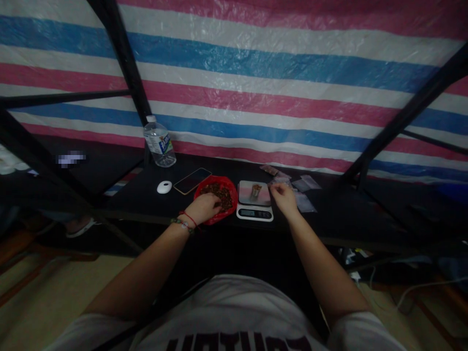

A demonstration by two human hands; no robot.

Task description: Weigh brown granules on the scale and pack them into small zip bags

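Observation:
My left hand, wearing a red cord and a beaded bracelet, reaches into a red plastic bag spread open like a bowl. Its fingers are curled down against small brown dried pieces in the bag, and the fingertips are partly hidden. To the bag's right stands a digital kitchen scale with a shiny plate. A small cup of brown pieces rests on that plate. My right hand is just beyond the scale's right edge, thumb and fingers pinched together beside clear plastic bags. What the pinch holds, if anything, I cannot make out.
More small clear bags lie to the right, and a filled packet lies behind the scale. A phone, a white rounded device and a plastic bottle are on the left. Black frame posts flank the black table.

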